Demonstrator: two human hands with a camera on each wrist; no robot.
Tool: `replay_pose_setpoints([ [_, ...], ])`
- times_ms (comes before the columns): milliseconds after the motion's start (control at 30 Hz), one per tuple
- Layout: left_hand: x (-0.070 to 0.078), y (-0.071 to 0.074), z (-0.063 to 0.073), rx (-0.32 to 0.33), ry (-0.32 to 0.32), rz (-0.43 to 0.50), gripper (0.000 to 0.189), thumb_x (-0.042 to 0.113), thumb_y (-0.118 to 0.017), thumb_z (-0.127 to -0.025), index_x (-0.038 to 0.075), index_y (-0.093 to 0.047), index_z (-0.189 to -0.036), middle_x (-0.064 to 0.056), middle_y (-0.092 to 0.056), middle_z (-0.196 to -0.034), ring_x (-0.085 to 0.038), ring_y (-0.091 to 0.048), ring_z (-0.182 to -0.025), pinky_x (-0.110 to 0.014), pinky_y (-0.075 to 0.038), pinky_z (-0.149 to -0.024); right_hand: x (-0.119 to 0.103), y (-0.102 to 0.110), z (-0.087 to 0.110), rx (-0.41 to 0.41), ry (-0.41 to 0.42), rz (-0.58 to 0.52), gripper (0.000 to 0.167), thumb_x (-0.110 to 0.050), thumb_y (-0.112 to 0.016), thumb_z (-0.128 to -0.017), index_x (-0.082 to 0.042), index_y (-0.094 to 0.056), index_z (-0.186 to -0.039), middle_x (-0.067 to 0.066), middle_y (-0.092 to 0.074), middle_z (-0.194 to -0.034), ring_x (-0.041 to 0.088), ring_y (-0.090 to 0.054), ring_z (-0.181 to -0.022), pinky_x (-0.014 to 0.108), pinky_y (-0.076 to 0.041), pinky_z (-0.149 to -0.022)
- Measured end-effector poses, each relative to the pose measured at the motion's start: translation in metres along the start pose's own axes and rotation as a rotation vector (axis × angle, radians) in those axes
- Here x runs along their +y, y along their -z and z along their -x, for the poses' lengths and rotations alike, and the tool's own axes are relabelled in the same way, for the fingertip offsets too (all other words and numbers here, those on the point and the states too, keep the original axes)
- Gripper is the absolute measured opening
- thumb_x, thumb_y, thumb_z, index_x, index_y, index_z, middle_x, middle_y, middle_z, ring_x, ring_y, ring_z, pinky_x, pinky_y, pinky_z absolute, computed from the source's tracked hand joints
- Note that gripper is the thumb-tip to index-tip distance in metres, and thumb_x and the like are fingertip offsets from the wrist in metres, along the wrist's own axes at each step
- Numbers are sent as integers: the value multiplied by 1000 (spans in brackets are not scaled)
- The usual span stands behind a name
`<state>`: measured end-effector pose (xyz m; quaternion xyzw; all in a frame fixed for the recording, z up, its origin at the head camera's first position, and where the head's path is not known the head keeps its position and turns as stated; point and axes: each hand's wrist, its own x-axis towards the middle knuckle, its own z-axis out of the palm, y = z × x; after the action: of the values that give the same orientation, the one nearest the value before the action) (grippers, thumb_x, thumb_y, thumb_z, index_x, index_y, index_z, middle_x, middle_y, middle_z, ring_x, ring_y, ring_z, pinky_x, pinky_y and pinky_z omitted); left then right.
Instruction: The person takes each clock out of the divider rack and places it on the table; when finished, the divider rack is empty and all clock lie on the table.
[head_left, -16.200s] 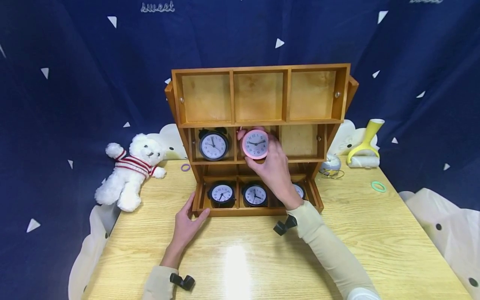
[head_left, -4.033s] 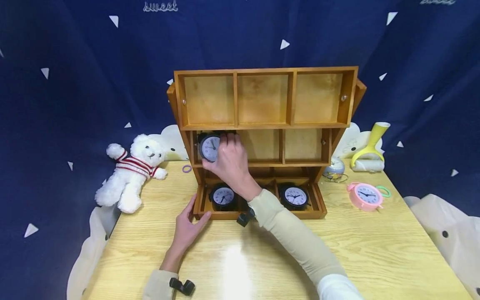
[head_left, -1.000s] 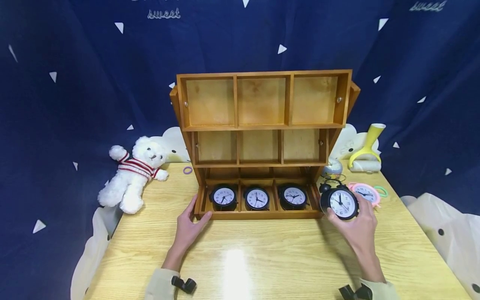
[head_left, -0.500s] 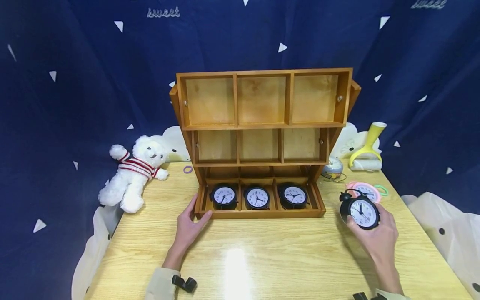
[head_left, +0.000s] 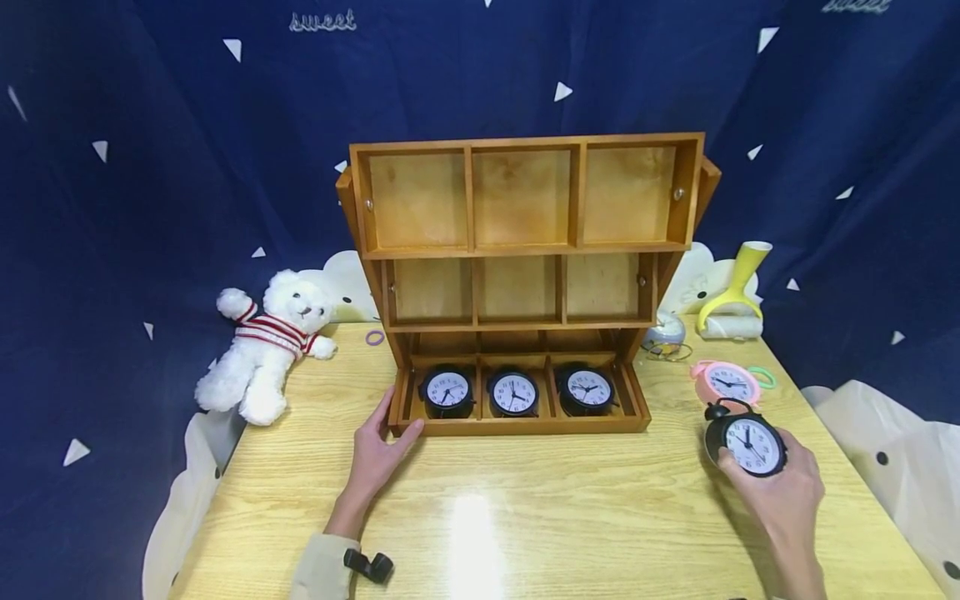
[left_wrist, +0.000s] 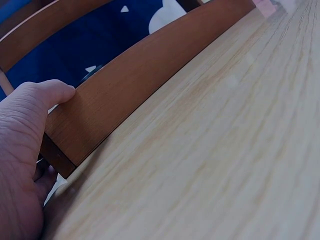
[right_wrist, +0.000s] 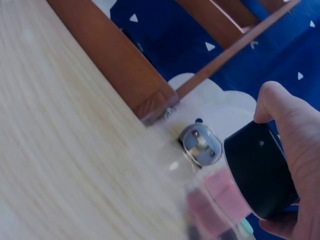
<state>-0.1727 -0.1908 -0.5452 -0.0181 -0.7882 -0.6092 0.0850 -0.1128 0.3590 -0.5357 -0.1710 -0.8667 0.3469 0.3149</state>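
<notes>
My right hand (head_left: 783,492) grips a black twin-bell alarm clock (head_left: 752,444) with a white dial, thumb at its front. It is held in front of a pink alarm clock (head_left: 731,382) on the table's right side. In the right wrist view the black clock's casing (right_wrist: 257,170) shows between thumb and fingers. My left hand (head_left: 373,446) holds the front left corner of a tiered wooden shelf (head_left: 525,427), thumb on the front board and fingers along the side. Three black alarm clocks, left (head_left: 447,392), middle (head_left: 513,393) and right (head_left: 587,390), lie in the shelf's bottom tier.
A white teddy bear (head_left: 262,354) lies at the left, near a purple ring (head_left: 375,337). Right of the shelf are a round bluish-grey object (head_left: 666,331), a yellow-handled lint roller (head_left: 733,300) and a green ring (head_left: 763,377). A blue curtain (head_left: 150,208) hangs behind the table.
The pink clock went from the middle tier to the table's right, and the black clock was then taken from its left compartment. In the last second it moves right and nearer. My left hand stays.
</notes>
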Motion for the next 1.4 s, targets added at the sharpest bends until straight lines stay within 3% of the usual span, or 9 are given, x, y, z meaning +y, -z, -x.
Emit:
replay_pose_setpoints([
  [167,4,1,0,-5,-21,-19,80,16,-81,-93,-3,-39,-158,-23,-39,-162,-39,-40,-149,-41,-37,-119,9,8,2,-50,-74,31,77,-19,-82,-70,8,-56,-137,35,-57,-125,51,-51,-116,63,-34,-96],
  [333,6,2,0,-9,-31,-25,79,15,-81,-93,-4,-39,-158,-24,-40,-161,-39,-42,-147,-41,-39,-118,18,15,4,-101,-134,56,81,-19,-83,-71,9,-52,-140,36,-53,-129,50,-48,-117,62,-34,-97],
  [900,5,0,1,3,-36,-50,80,16,-81,-93,-3,-39,-158,-23,-39,-162,-39,-39,-149,-41,-37,-120,40,16,-12,-234,-225,157,83,-24,-87,-75,8,-52,-142,33,-56,-126,44,-52,-108,48,-41,-79],
  [1000,5,1,1,-2,-21,-56,80,16,-81,-93,-3,-38,-158,-22,-38,-162,-39,-39,-149,-40,-37,-120,41,17,-13,-244,-210,161,82,-24,-86,-75,10,-51,-141,35,-55,-125,46,-52,-108,53,-41,-83],
  [1200,5,1,0,-16,-18,-56,81,18,-81,-94,-4,-37,-158,-23,-36,-163,-39,-38,-150,-41,-36,-120,43,18,-13,-264,-201,166,82,-25,-85,-77,11,-50,-142,37,-56,-126,48,-53,-109,52,-40,-83],
  [1400,1,0,0,-15,-14,-35,81,15,-80,-94,-4,-36,-159,-25,-34,-164,-45,-35,-150,-46,-33,-121,23,20,-19,-329,-207,188,94,-27,-77,-85,16,-30,-154,44,-38,-145,57,-41,-129,67,-38,-104],
])
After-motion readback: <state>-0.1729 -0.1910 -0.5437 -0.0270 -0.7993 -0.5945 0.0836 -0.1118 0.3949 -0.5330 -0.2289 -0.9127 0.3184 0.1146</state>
